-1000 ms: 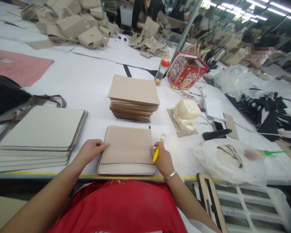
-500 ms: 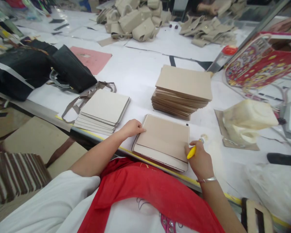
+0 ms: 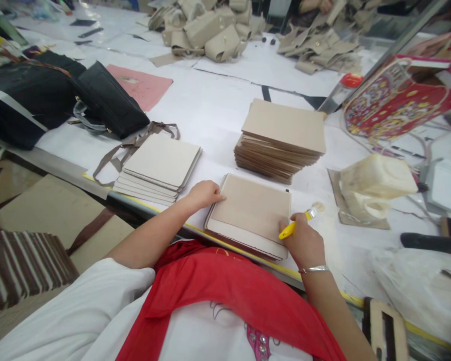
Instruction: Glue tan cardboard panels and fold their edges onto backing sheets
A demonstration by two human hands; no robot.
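A beige rectangular panel [image 3: 253, 206] lies on top of a short stack of white panels [image 3: 244, 234] with rounded corners, close to the table's front edge. The white shows as a strip along the near side. At the upper left corner my left hand [image 3: 206, 194] is closed on the panel's edge, thumb on top, other fingers partly hidden. My right hand [image 3: 304, 244] is closed around a brush with a yellow handle [image 3: 287, 230], bristles pointing away to the right. Its fingertips also touch the beige panel's right edge.
Behind stands a tall stack of beige panels [image 3: 283, 125]; white panels [image 3: 161, 160] are piled at left. A cut-open plastic container [image 3: 378, 175] sits at right, near a red patterned bag [image 3: 402, 100]. Black bags [image 3: 110, 100] lie at left. Another person's hand shows at the far back.
My right hand has shifted slightly left, its fingertips now over the panel's right edge, and the brush is tilted flatter. My left hand stays at the corner. The view has shifted a little.
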